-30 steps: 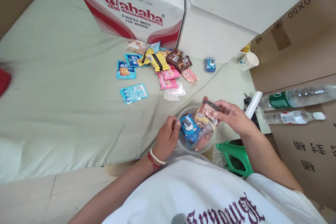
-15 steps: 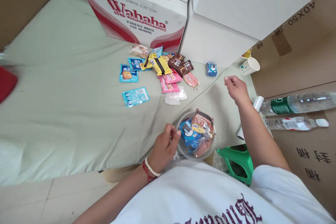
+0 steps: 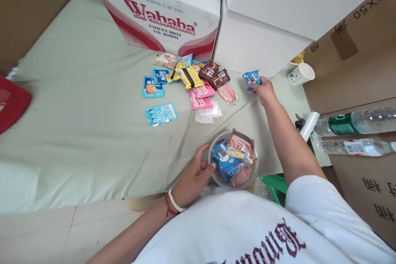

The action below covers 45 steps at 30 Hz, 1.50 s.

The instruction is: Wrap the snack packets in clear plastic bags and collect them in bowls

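Observation:
My right hand [image 3: 266, 91] reaches to the back right, thumb and fingers closed on a small blue snack packet [image 3: 251, 76]. My left hand [image 3: 194, 173] rests against the left side of a round clear plastic tub [image 3: 256, 161], its thumb at the rim and index finger along the outside. Inside the tub lie blue snack packets [image 3: 224, 159], a brown packet [image 3: 243, 138] and a pink one [image 3: 242, 175]. Left of my right hand is a pile of snacks: yellow packets [image 3: 190, 76], brown cocoa packets [image 3: 220, 78], pink packets [image 3: 201, 98] and blue packets [image 3: 153, 87].
A Wahaha carton [image 3: 163, 20] and white boxes [image 3: 266, 29] stand behind the snacks. To the right are a paper cup [image 3: 301, 74], a white roll [image 3: 309, 127] and two plastic bottles [image 3: 361, 123]. A green stool [image 3: 275, 185] sits below the table edge. Something red [image 3: 12, 103] is far left.
My right hand has moved left and back and taken hold of the blue snack packet, lifting or tilting it. My left hand's fingers have spread against the tub.

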Tool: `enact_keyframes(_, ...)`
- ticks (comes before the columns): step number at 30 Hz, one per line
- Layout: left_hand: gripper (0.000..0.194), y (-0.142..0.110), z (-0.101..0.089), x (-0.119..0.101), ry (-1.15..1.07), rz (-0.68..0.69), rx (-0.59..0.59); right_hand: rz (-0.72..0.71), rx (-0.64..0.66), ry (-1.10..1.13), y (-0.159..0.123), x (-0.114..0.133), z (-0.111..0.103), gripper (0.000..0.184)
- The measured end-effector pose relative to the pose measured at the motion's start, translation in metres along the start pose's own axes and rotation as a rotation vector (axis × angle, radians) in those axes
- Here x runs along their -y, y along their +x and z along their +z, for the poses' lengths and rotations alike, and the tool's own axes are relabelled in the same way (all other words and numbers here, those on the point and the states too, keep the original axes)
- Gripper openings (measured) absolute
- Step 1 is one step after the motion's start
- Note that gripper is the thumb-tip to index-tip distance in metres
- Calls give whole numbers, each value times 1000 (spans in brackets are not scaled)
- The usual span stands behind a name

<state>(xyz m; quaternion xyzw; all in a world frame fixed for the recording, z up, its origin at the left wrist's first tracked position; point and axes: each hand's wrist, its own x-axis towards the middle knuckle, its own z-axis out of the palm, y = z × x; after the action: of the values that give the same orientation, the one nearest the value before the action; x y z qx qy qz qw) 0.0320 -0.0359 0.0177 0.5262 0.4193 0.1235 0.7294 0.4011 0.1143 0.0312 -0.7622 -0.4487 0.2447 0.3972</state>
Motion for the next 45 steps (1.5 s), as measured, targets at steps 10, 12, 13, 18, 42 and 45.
enact_keyframes(10,58,5,10,9,-24,127,-35,-138,446,-128,-264,100,-49,44)
enact_keyframes(12,56,4,10,8,29,162,-41,-192,388,-242,-299,94,-23,38)
enact_keyframes(13,55,4,10,8,61,180,-48,-237,327,-312,-309,88,-11,36)
enact_keyframes(18,38,-1,7,1,123,219,-69,-407,1,-651,-315,54,28,25)
enact_keyframes(42,31,137,62,-55,239,116,-146,-328,-690,-548,-309,2,-53,16)
enact_keyframes(45,30,186,82,-76,248,163,-139,-290,-690,-544,-315,-11,-59,15)
